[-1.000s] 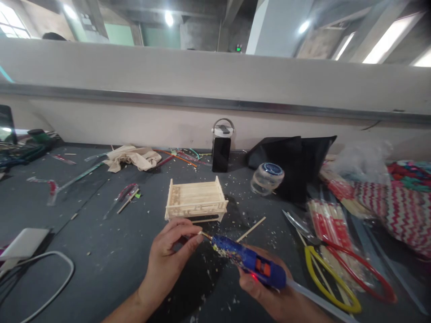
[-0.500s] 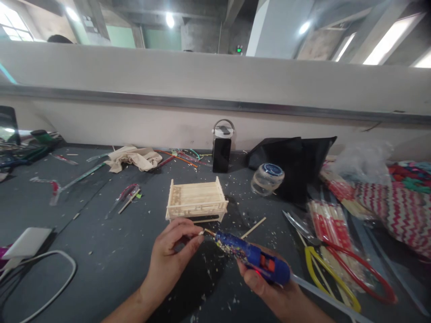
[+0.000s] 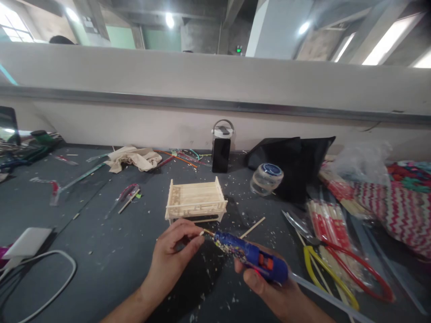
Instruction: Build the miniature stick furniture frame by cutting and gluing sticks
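Between thumb and forefinger, my left hand (image 3: 175, 253) pinches a small pale piece (image 3: 202, 233), mostly hidden by the fingertips. My right hand (image 3: 269, 285) is wrapped round a blue glue gun (image 3: 251, 255) with an orange part and a glowing red light. The gun's metal tip is at the pale piece; whether they touch cannot be made out. A small frame of pale wooden sticks (image 3: 197, 197) stands on the dark table just beyond my left hand. One loose stick (image 3: 253, 227) lies behind the gun.
On the right are scissors (image 3: 299, 226), yellow and red handles, packaged sticks (image 3: 332, 224) and a patterned fabric (image 3: 387, 202). Farther back stand a clear jar (image 3: 266, 179), a black bag (image 3: 292, 161) and a phone (image 3: 221, 154). A cloth (image 3: 133, 158) and a white charger (image 3: 28, 242) lie left.
The glue gun in my right hand has shifted very slightly left, its tip closer to the piece in my left hand. Both hands keep their hold.
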`<state>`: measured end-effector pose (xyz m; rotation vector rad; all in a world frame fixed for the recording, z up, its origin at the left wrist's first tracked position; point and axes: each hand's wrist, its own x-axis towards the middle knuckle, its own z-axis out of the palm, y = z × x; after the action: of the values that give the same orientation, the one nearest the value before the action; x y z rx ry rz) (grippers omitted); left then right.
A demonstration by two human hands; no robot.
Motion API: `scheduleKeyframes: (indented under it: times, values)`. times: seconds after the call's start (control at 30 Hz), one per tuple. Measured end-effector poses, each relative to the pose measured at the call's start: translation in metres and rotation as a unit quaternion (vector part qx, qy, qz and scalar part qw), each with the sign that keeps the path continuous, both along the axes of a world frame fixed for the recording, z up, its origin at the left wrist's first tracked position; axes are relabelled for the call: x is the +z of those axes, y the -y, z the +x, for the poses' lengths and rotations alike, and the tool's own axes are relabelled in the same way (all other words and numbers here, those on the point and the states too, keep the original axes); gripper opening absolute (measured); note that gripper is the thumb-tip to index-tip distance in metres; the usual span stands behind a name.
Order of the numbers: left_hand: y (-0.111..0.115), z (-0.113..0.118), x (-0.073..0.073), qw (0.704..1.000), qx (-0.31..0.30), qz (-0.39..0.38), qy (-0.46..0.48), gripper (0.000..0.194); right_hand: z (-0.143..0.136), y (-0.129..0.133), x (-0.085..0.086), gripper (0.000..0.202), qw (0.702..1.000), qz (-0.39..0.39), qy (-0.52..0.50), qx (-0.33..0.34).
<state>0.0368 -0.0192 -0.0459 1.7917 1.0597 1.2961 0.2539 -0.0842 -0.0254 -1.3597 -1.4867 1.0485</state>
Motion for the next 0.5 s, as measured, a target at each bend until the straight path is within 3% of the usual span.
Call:
scheduleKeyframes:
  times: [0.3,0.43,0.5]
  values:
    - [0.000,-0.001,0.000,0.998,-0.022,-0.046,0.042,0.007,0.002,0.000,-0.007,0.036,1.000,-0.005,-0.011,-0.019]
    - [0.002,-0.001,0.001,0.997,-0.031,-0.056,0.046,0.009,0.005,0.000,-0.014,0.032,1.000,0.009,-0.008,0.022]
    - [0.002,-0.001,0.002,0.997,-0.036,-0.059,0.043,0.010,0.005,0.001,-0.017,0.033,1.000,0.007,-0.021,-0.005]
